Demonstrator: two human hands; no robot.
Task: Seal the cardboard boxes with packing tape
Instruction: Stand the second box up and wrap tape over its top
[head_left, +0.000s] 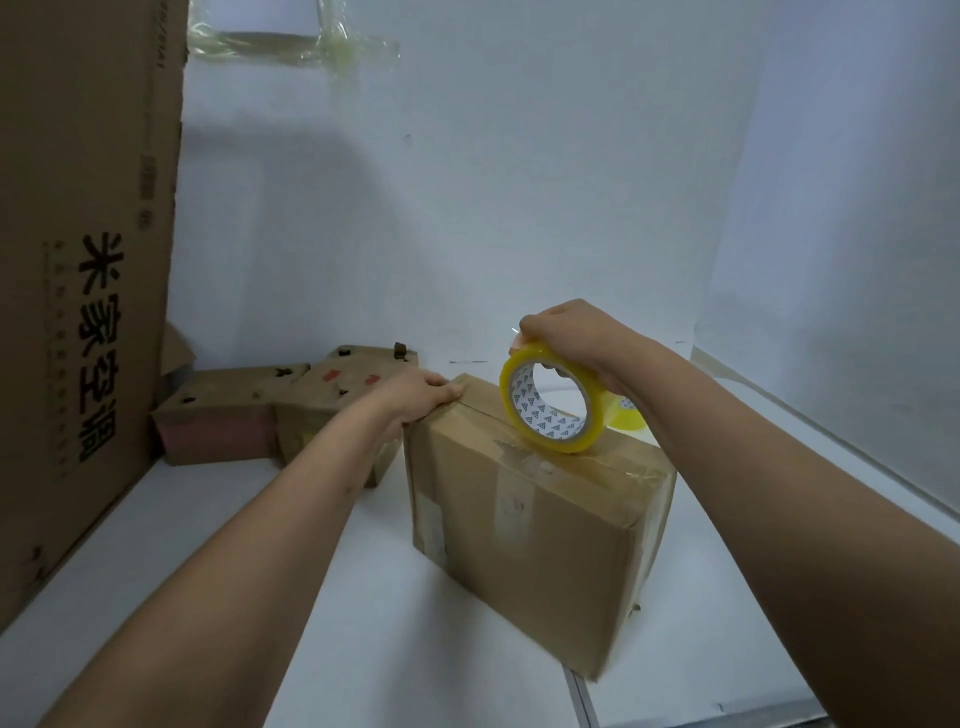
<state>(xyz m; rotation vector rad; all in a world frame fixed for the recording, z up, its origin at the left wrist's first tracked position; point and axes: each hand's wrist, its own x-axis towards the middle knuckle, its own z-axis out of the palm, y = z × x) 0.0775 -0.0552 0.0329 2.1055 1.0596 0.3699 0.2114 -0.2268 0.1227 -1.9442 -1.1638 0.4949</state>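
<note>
While the left hand (421, 397) grips the box (535, 514), the right hand (566, 340) seemingly pinches the tape roll (550, 402).

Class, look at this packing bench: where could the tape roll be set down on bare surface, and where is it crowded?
Free: the white surface right of the small box, up to the right wall, and the strip between that box and the tall carton. Crowded: the back left corner, where flattened cardboard lies by the left hand.

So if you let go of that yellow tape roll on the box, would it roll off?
Probably. The tape roll is round and stands on its edge on the box, so it could roll or tip over flat. The right hand grips its top, steadying it. With its hollow middle it likely feels light.
</note>
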